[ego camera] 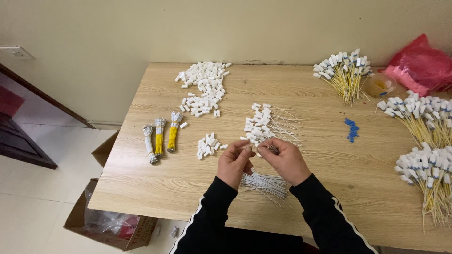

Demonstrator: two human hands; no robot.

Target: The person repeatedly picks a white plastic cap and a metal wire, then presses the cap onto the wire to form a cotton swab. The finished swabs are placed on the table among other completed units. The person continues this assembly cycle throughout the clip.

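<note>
Three tied wire bundles [160,137], one white and two yellow, lie at the left of the light wooden table [329,188]; a small heap of white plastic connector housings [207,145] sits just right of them. At centre, the left hand [234,163] and right hand [285,160] meet, fingertips pinched closed on thin white wires [266,183] that fan out beneath both palms toward the table's near edge. Farther right lie loose blue plastic pieces [351,129] and yellow-wired assemblies with white housings [426,176].

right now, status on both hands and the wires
Left hand and right hand pinch thin white wires together. Loose bundle of white wires below the hands. Small white plastic connectors beside, nothing blocking.
</note>
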